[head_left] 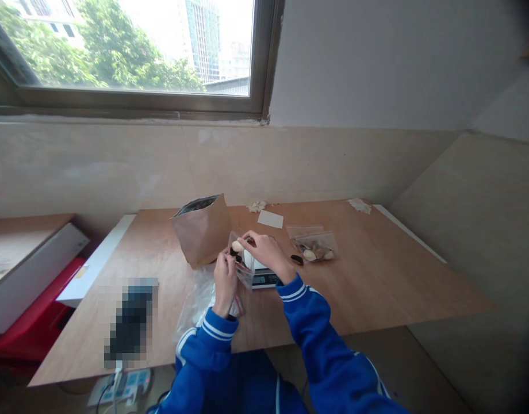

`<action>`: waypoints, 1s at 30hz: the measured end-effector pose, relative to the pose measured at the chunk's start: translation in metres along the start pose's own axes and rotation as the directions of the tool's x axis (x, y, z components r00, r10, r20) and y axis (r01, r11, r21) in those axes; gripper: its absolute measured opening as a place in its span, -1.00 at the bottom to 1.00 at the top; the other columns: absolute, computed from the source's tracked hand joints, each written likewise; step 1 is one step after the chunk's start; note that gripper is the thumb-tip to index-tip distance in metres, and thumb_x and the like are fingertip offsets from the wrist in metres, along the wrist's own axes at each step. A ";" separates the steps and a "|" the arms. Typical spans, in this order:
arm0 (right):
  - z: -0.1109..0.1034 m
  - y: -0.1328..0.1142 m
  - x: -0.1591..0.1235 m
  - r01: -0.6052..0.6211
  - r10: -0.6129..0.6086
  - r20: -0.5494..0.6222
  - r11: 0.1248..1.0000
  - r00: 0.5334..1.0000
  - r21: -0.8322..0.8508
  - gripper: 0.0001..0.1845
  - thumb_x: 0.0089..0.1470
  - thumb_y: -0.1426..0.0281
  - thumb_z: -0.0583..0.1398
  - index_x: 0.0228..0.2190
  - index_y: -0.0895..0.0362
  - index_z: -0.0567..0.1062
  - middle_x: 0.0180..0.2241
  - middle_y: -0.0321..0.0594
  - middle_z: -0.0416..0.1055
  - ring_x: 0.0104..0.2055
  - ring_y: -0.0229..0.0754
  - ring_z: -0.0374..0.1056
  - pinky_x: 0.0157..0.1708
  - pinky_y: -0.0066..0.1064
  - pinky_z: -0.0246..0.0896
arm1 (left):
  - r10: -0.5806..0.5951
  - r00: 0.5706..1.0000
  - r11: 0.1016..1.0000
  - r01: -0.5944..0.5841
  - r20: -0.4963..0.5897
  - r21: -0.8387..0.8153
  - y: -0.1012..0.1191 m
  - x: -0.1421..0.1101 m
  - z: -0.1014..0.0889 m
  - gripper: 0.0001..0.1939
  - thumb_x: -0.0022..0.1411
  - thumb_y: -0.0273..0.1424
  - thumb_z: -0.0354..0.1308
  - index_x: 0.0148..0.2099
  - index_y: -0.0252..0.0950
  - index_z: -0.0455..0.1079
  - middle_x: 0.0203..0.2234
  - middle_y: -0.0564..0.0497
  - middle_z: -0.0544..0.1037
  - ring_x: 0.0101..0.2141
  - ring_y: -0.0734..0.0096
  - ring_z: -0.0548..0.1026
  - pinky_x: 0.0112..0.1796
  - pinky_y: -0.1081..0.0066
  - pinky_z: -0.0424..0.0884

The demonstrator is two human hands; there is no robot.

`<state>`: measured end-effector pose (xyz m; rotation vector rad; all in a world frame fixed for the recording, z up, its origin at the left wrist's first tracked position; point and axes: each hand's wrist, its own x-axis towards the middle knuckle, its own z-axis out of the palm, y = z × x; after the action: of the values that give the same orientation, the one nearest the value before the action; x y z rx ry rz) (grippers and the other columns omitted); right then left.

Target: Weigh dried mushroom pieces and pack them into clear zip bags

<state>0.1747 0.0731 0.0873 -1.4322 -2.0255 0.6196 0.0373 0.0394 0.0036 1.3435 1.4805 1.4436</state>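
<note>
My left hand [225, 279] pinches the edge of a small clear zip bag [246, 278] with dark and pale pieces inside. At the bag's mouth, my right hand [264, 250] has a pale oval piece [237, 246] between thumb and fingers. Beneath and behind the bag is a white digital scale [264, 280], partly covered by the bag and my right hand; its display is too small to read. To the right lies another clear zip bag [318, 247] of pale and brown dried pieces, with a loose dark piece [296, 260] beside it.
An opened brown paper pouch [204, 233] stands left of the scale. Clear plastic bags [198, 299] lie near my left wrist. A white card [270, 219] and pale scraps [257, 206] are at the back. A blurred dark device [133, 322] is cabled toward a power strip [126, 386].
</note>
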 end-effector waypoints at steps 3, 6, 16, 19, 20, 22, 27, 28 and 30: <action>0.008 -0.008 0.002 -0.039 0.038 -0.025 0.998 0.999 -0.039 -0.59 0.29 0.11 -0.05 -0.25 0.08 0.46 -0.34 -0.17 0.53 -0.27 -0.15 0.46 -0.36 -0.47 0.13 | 0.004 1.000 1.000 -0.004 0.001 -0.006 0.001 -0.002 -0.001 -0.74 0.34 -0.25 -0.11 -0.14 -0.28 0.32 -0.30 -0.06 0.50 -0.27 0.28 0.46 -0.22 0.30 0.33; 0.015 -0.012 0.002 -0.006 0.006 -0.002 1.000 1.000 -0.025 -0.57 0.32 0.10 -0.12 -0.19 0.07 0.43 -0.29 -0.17 0.53 -0.21 -0.15 0.47 -0.33 -0.47 0.17 | 0.016 1.000 1.000 -0.016 -0.025 -0.007 0.001 -0.003 -0.002 -0.75 0.33 -0.25 -0.08 -0.22 -0.28 0.33 -0.33 -0.04 0.50 -0.29 0.30 0.46 -0.24 0.32 0.34; 0.015 0.007 -0.034 0.054 -0.031 -0.221 0.994 0.975 0.096 -0.56 0.27 0.09 -0.05 -0.06 0.09 0.42 -0.05 -0.05 0.42 0.07 -0.04 0.32 0.03 -0.21 0.22 | -0.118 0.989 0.968 0.096 -0.085 -0.234 -0.006 -0.002 -0.005 -0.71 0.33 -0.17 -0.08 -0.18 -0.26 0.32 -0.15 -0.10 0.51 -0.10 0.29 0.48 -0.10 0.30 0.38; 0.034 0.015 -0.053 -0.003 0.043 -0.159 0.970 0.986 0.244 -0.25 0.06 0.02 0.20 0.17 0.12 0.20 0.15 0.06 0.26 0.18 0.03 0.23 0.09 -0.12 0.21 | -0.104 0.989 0.953 0.069 -0.104 -0.295 0.000 -0.007 -0.003 -0.68 0.33 -0.14 -0.08 -0.13 -0.25 0.32 -0.02 -0.12 0.47 -0.01 0.28 0.44 -0.03 0.29 0.37; 0.041 0.015 -0.058 -0.014 0.058 -0.137 0.953 0.989 0.303 -0.15 0.00 0.02 0.25 0.21 0.11 0.13 0.19 0.07 0.21 0.20 0.04 0.20 0.11 -0.11 0.20 | -0.096 0.991 0.946 0.060 -0.097 -0.320 0.003 -0.010 -0.001 -0.68 0.33 -0.13 -0.08 -0.12 -0.25 0.31 0.02 -0.12 0.45 0.03 0.28 0.42 -0.01 0.29 0.35; 0.052 0.013 -0.064 -0.010 0.078 -0.148 0.911 0.986 0.412 -0.16 0.01 0.06 0.26 0.23 0.08 0.12 0.20 0.03 0.22 0.23 0.01 0.18 0.15 -0.11 0.16 | -0.071 0.996 0.929 0.046 -0.054 -0.367 0.011 -0.018 0.001 -0.70 0.33 -0.13 -0.07 -0.13 -0.24 0.30 0.10 -0.12 0.39 0.10 0.28 0.37 0.05 0.29 0.32; 0.053 0.006 -0.066 0.060 0.100 -0.268 0.845 0.958 0.531 -0.57 0.23 0.13 0.05 0.01 0.08 0.44 0.04 -0.09 0.43 0.10 -0.06 0.34 0.11 -0.19 0.21 | 0.067 0.997 0.910 -0.071 -0.025 -0.408 0.028 -0.035 -0.001 -0.77 0.36 -0.18 -0.07 -0.15 -0.22 0.26 0.14 -0.10 0.35 0.22 0.28 0.22 0.18 0.20 0.15; 0.048 0.006 -0.066 0.064 0.103 -0.277 0.843 0.955 0.535 -0.58 0.24 0.12 0.04 -0.06 0.09 0.49 -0.02 -0.11 0.48 0.05 -0.04 0.38 0.07 -0.20 0.25 | 0.091 0.995 0.908 -0.102 -0.047 -0.407 0.029 -0.035 -0.003 -0.78 0.36 -0.19 -0.07 -0.11 -0.21 0.25 0.14 -0.10 0.35 0.21 0.29 0.23 0.18 0.19 0.14; 0.037 0.006 -0.069 0.069 0.102 -0.280 0.838 0.955 0.541 -0.58 0.23 0.10 0.04 -0.16 0.09 0.55 -0.13 -0.13 0.54 -0.04 -0.03 0.44 -0.01 -0.22 0.31 | 0.119 0.988 0.914 -0.147 -0.096 -0.379 0.030 -0.031 -0.011 -0.74 0.35 -0.20 -0.03 0.00 -0.21 0.22 0.16 -0.12 0.32 0.19 0.28 0.26 0.17 0.18 0.15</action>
<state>0.1714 0.0078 0.0431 -1.1119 -1.4374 0.8501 0.0407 0.0029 0.0289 1.1725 1.0847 1.7774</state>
